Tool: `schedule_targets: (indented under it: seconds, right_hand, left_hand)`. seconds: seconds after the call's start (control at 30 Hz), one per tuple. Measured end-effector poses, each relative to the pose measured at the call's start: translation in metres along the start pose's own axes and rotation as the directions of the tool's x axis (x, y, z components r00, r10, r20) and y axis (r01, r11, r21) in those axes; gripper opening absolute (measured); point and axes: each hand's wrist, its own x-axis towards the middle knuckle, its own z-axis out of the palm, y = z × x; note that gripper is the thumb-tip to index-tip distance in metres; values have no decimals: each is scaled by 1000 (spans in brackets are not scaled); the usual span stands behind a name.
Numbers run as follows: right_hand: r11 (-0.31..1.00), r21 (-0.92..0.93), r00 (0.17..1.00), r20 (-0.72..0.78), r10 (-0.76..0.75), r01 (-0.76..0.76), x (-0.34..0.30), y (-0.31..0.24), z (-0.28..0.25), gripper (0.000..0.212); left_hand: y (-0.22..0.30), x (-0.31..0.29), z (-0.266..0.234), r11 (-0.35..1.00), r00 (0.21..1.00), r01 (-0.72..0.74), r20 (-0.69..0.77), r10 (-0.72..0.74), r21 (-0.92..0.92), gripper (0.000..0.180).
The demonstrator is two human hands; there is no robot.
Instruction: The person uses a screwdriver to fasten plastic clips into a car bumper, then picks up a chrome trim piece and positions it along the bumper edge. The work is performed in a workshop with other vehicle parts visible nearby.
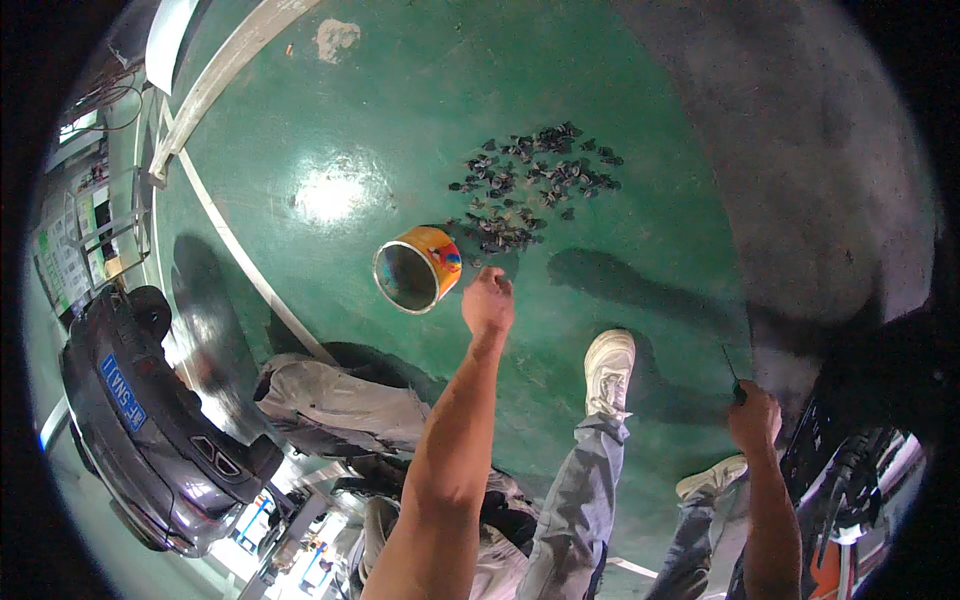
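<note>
My left hand (488,300) is low over the green floor with its fingers curled closed; whatever they may hold is hidden. Just left of it lies a yellow-orange can (436,248), tipped on its side, its round mouth facing me and to the left. Beyond the hand, many small dark clips or fasteners (510,225) are scattered in a loose heap, some close to the can's far side. Off to the right, my right hand (757,418) grips a thin-shafted screwdriver (738,388) by its dark handle, the shaft pointing up and away.
My white shoes (610,365) stand between the hands. A dark car (165,430) is parked at the left. A pale, bulky item (340,400) lies beside my left arm. A white beam (225,80) rests at the far left, and black equipment (850,430) stands at the right.
</note>
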Motion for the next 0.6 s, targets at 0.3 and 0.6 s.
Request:
schedule_targets:
  seconds: [0.3,0.6]
  right_hand:
    - [998,61,998,-54,-19,22,6,13,2,39]
    - [996,76,998,-58,-41,45,3,21,8,38]
  left_hand:
    - [-4,17,30,990,996,19,-82,-31,-141,22]
    - [27,44,44,967,948,-253,-201,249,2,21]
